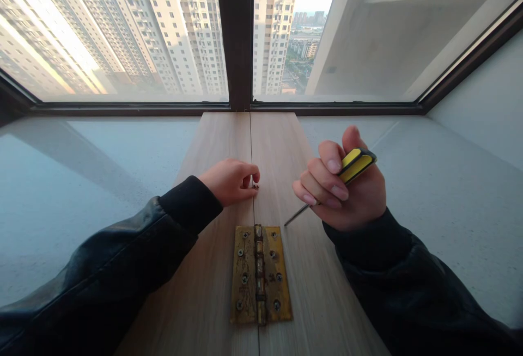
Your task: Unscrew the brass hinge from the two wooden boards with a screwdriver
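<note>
Head view. Two wooden boards (212, 247) lie side by side on a pale sill (81, 192), their seam running straight away from the person toward a dark window frame (239, 35). A brass hinge (260, 274) lies flat across the seam at the near end, one leaf on each board, its knuckle in line with the seam. Screws sit in most of its holes; the brass is tarnished.

The left hand (231, 182) rests on the left board just beyond the hinge, at the seam. Its fingers are curled in, thumb and forefinger pinched narrow on a small screw (255, 186), which shows only as a tiny metal piece at the fingertips. Hand and hinge are near but apart.

The right hand (345, 190) is over the right board, fingers wrapped tight round a screwdriver (354, 164) with a yellow and black handle. The shaft slants down and left out of the fist; its tip is just beside the top right corner of the hinge. Whether the tip touches the board cannot be told.

Both arms wear dark sleeves. High-rise blocks show through the glass.
</note>
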`<state>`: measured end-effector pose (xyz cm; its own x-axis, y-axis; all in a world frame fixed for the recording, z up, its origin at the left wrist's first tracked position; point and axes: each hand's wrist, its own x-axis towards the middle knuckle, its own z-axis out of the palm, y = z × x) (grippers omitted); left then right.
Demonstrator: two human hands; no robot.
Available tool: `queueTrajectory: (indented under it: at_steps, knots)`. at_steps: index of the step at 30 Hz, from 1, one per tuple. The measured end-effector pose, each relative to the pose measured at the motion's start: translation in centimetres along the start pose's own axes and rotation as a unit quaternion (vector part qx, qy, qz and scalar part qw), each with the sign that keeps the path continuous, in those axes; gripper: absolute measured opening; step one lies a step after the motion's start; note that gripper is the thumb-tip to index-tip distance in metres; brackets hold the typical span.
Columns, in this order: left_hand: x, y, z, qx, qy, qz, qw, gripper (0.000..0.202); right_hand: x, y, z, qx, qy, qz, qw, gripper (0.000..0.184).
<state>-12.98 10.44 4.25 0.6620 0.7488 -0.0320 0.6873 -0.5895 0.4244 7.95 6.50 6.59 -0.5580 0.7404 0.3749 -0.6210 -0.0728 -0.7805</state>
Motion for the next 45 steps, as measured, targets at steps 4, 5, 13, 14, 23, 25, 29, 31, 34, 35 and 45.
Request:
queueTrajectory:
  at_steps: [4, 5, 13, 14, 23, 25, 29, 31, 34, 35, 45]
  knots:
    - [0.0, 0.2, 0.7, 0.006, 0.041, 0.011, 0.999, 0.019, 0.1, 0.2, -0.2, 0.014, -0.006, -0.008, 1.0, 0.045]
    - [0.1, 0.4, 0.9, 0.01, 0.049, 0.007, 0.999, 0.019, 0.2, 0.2, -0.2, 0.017, -0.007, -0.011, 1.0, 0.046]
    - [0.9, 2.6, 2.1, 0.041, 0.087, -0.131, 0.987, 0.012, 0.2, 0.2, -0.3, 0.025, -0.001, -0.009, 1.0, 0.048]
    - [1.0, 2.7, 2.1, 0.042, 0.087, -0.141, 0.985, 0.012, 0.2, 0.2, -0.3, 0.025, 0.002, -0.007, 1.0, 0.047]
    - [0.6, 2.3, 1.2, 0.009, 0.056, -0.201, 0.978, 0.009, 0.3, 0.3, -0.2, 0.022, 0.022, -0.006, 0.999, 0.048]
    - [0.5, 2.1, 1.1, -0.005, 0.053, -0.198, 0.979, 0.01, 0.2, 0.2, -0.1, 0.019, 0.024, -0.007, 0.999, 0.048]
    - [0.4, 1.9, 1.1, -0.019, 0.052, -0.183, 0.982, 0.013, 0.2, 0.2, 0.0, 0.014, 0.027, -0.01, 0.999, 0.049]
    - [0.6, 2.0, 1.3, -0.014, 0.056, -0.181, 0.982, 0.012, 0.2, 0.3, 0.0, 0.012, 0.028, -0.01, 0.999, 0.049]
    - [1.0, 2.6, 1.7, 0.008, 0.067, -0.183, 0.981, 0.01, 0.3, 0.4, 0.0, 0.01, 0.029, -0.01, 0.999, 0.049]
    - [1.2, 2.9, 1.8, 0.015, 0.069, -0.184, 0.98, 0.01, 0.3, 0.4, 0.0, 0.009, 0.029, -0.01, 0.999, 0.048]
    - [1.5, 2.8, 2.0, 0.046, 0.075, -0.213, 0.973, 0.009, 0.3, 0.4, 0.4, 0.002, 0.041, -0.007, 0.999, 0.045]
